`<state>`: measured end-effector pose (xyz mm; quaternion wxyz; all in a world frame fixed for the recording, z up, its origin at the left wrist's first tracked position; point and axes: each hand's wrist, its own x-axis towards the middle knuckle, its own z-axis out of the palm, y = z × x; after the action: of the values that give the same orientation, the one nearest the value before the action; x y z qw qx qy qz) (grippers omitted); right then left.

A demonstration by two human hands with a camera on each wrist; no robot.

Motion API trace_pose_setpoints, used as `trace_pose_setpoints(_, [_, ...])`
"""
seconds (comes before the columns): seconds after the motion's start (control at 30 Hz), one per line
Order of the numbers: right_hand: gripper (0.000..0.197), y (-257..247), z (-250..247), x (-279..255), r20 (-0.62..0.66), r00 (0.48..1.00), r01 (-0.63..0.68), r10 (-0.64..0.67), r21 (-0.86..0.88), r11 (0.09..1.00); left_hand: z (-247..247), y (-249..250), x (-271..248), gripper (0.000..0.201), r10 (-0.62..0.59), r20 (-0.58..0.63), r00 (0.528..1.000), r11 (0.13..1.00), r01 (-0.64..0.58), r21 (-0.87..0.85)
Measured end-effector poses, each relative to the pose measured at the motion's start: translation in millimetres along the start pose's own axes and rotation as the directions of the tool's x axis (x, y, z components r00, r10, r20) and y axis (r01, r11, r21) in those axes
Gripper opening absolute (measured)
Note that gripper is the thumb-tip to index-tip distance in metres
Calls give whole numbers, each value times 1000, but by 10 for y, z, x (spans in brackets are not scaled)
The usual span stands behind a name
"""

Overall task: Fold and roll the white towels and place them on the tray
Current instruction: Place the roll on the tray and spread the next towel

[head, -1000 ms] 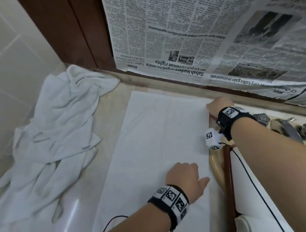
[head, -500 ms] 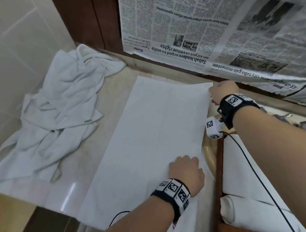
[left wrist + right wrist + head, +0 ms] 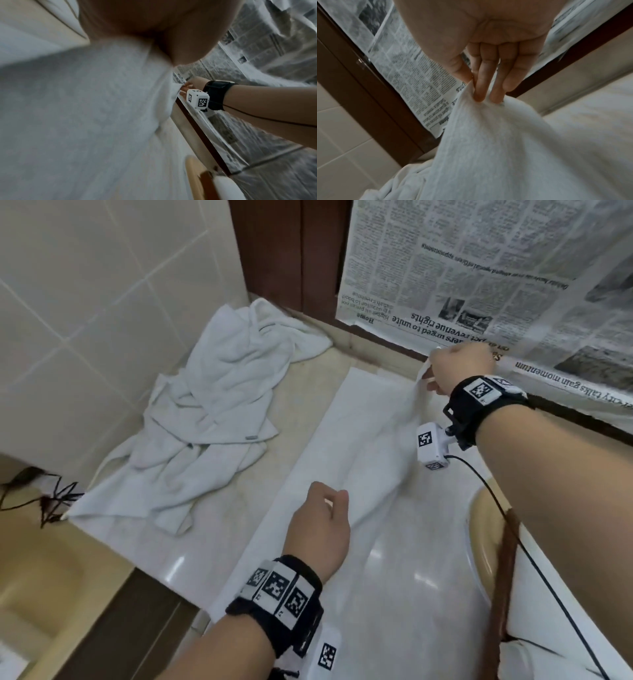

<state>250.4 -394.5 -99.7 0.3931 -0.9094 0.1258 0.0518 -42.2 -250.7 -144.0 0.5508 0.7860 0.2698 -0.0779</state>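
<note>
A flat white towel (image 3: 346,446) lies on the marble counter (image 3: 411,583) with its right edge raised. My right hand (image 3: 433,368) pinches the far right corner between thumb and fingers, clear in the right wrist view (image 3: 479,93), where the cloth (image 3: 488,148) hangs from them. My left hand (image 3: 329,501) grips the near part of the same edge, fingers curled; in the left wrist view the towel (image 3: 85,108) runs under the palm. The tray (image 3: 501,563), with a brown rim, stands at the right and carries a rolled white towel (image 3: 524,659).
A heap of crumpled white towels (image 3: 212,412) fills the counter's left back corner against the tiled wall (image 3: 85,285). Newspaper (image 3: 479,285) covers the wall behind, above a dark wooden frame. Dark cables (image 3: 37,494) hang off the counter's left edge.
Both hands have lifted the towel's right edge off the counter and carried it up and left. My head has turned left, so the tray has slid toward the right border.
</note>
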Motion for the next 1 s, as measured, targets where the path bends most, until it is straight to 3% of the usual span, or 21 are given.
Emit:
trace_pose_setpoints(0.13, [33,-145,454,88,88,996,31,-32,6,999,-256,-82,213,38,-79,-121,990,988,94,122])
trace_pose_setpoints(0.2, [30,-155,670,103,142,988,70,-56,-96,993,-322,-175,317,52,-119,-115,986,971,140,194])
trace_pose_setpoints(0.27, [28,-111,861,-11,291,952,166,-96,-226,960,-340,-298,405,60,-163,-75,984,946,178,271])
trace_pose_setpoints(0.33, [54,16,1036,-99,470,874,327,-120,-388,862,-329,-394,456,59,-192,-40,981,917,194,348])
trace_pose_setpoints(0.43, [83,187,1180,-124,583,801,514,-135,-554,655,-315,-452,479,58,-192,-33,981,907,190,376])
trace_pose_setpoints(0.63, [88,235,1179,-44,604,783,549,-150,-557,623,-424,-470,403,39,-242,19,970,941,230,247])
trace_pose_setpoints(0.8, [86,241,1200,-97,590,786,562,-185,-557,612,-606,-615,31,27,-232,66,970,960,218,177])
trace_pose_setpoints(1.0, [83,302,1189,-152,568,795,553,-214,-531,642,-804,-948,-604,34,-223,60,973,965,211,158])
